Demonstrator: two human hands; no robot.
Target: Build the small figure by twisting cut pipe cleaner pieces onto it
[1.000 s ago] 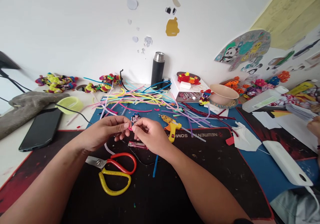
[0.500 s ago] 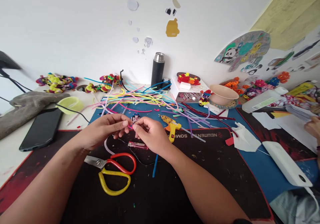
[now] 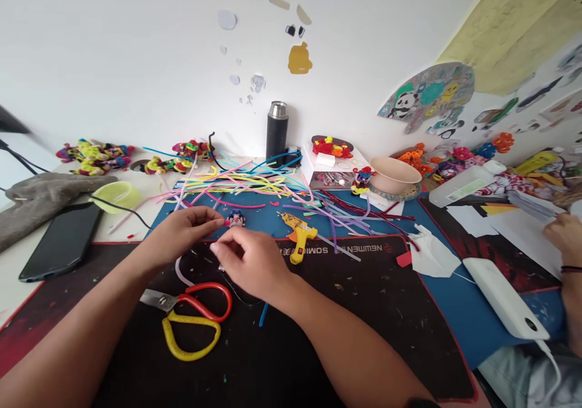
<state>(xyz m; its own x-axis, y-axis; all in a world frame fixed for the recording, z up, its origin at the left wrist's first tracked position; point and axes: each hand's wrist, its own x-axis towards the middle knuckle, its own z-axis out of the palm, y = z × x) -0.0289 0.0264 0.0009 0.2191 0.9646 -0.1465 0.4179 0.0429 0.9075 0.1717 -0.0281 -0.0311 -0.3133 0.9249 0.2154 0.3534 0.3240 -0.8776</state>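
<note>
My left hand (image 3: 193, 232) is closed, thumb and forefinger pinching a small pink pipe cleaner piece (image 3: 230, 220), mostly covered by the fingertips. Just beyond it lies a small dark blue and pink figure (image 3: 237, 217). My right hand (image 3: 252, 265) is a little lower and nearer, its thumb and forefinger pressed together; whatever is between them is too small to make out. Under the hands are scissors (image 3: 193, 317) with red and yellow handles. A blue pipe cleaner (image 3: 264, 314) sticks out below my right hand. A yellow glue gun (image 3: 300, 238) lies to the right.
Many coloured pipe cleaners (image 3: 245, 180) spread along the back. A black flask (image 3: 277, 134) stands behind them. At left are a phone (image 3: 61, 241) and a yellow-green coil (image 3: 116, 196). A white power bank (image 3: 504, 296) lies right, near another person's hand (image 3: 564, 235).
My hands have moved apart; the right has come down and nearer, away from the pink piece, which stays at my left fingertips. The view has shifted slightly.
</note>
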